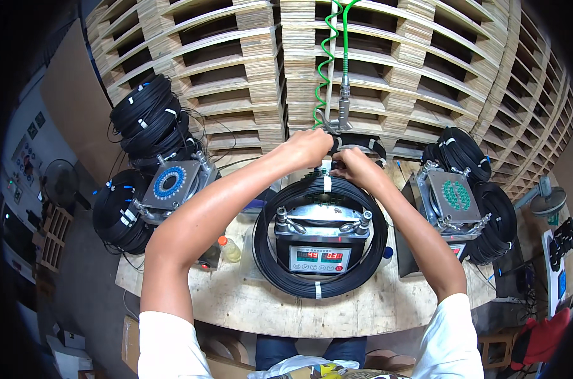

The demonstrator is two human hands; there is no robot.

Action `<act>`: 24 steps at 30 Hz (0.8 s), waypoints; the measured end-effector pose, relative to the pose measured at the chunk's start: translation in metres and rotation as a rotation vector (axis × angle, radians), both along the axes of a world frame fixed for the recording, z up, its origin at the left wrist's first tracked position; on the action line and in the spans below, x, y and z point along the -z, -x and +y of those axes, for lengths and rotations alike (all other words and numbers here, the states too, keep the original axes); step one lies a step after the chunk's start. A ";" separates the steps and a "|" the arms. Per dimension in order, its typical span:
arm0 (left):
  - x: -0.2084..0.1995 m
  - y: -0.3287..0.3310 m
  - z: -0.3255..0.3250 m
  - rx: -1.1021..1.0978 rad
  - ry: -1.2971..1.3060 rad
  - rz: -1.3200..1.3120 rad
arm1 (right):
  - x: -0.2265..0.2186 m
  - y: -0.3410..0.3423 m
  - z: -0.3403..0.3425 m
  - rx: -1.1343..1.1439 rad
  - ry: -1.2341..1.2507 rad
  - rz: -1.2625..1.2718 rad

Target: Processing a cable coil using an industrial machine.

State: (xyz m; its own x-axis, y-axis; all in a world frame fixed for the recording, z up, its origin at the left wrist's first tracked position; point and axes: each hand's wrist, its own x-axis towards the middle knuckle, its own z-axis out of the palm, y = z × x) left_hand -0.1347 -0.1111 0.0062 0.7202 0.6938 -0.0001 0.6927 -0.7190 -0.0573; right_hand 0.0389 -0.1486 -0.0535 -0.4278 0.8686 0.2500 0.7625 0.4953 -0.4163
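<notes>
Bright centre, black vignetting, bowed edges

Cable coil (291,285) blocks centre; room along tabletop (274,314) front.

Note that your left hand (311,146) shows its back, so its fingertips are hidden. What lies at the fingertips of your right hand (356,164) is too small to identify. Your forearms (229,194) cover parts of the left machine (149,197) and right machine (475,213). The green hose (345,38) leaves the frame at the top; your white sleeves (169,346) are cut off below.
</notes>
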 end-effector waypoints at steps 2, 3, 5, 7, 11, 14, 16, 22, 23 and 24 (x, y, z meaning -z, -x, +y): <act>-0.003 -0.007 -0.001 0.005 -0.001 0.010 | 0.003 -0.005 0.002 -0.010 -0.031 0.030; -0.005 -0.009 -0.001 0.012 0.000 0.022 | 0.005 -0.006 0.002 -0.011 -0.033 0.029; -0.003 -0.012 -0.001 0.015 -0.013 -0.003 | 0.006 -0.006 0.002 -0.016 -0.034 0.062; -0.003 -0.014 -0.002 -0.010 -0.003 0.024 | 0.008 -0.005 0.005 -0.032 -0.047 0.062; 0.000 -0.017 -0.002 -0.012 -0.026 0.006 | 0.005 -0.005 0.004 -0.036 -0.051 0.051; 0.004 -0.018 0.002 -0.048 -0.011 -0.014 | -0.007 -0.001 -0.003 0.002 0.004 -0.012; 0.011 -0.017 0.005 -0.027 -0.004 -0.026 | -0.001 -0.001 -0.002 -0.040 -0.040 0.035; -0.001 -0.020 -0.001 -0.059 0.112 0.028 | 0.001 -0.006 0.002 -0.026 0.014 0.061; 0.001 -0.021 0.000 -0.057 0.115 0.029 | 0.000 -0.005 0.001 -0.023 0.025 0.068; 0.005 -0.022 0.001 -0.017 0.066 0.012 | 0.001 -0.006 0.001 -0.048 -0.038 0.055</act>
State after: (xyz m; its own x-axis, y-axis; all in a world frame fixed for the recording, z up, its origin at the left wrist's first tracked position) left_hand -0.1128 -0.1101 0.0015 0.7083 0.7038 -0.0546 0.7040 -0.7099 -0.0182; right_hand 0.0447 -0.1476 -0.0545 -0.4531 0.8372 0.3064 0.7142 0.5466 -0.4372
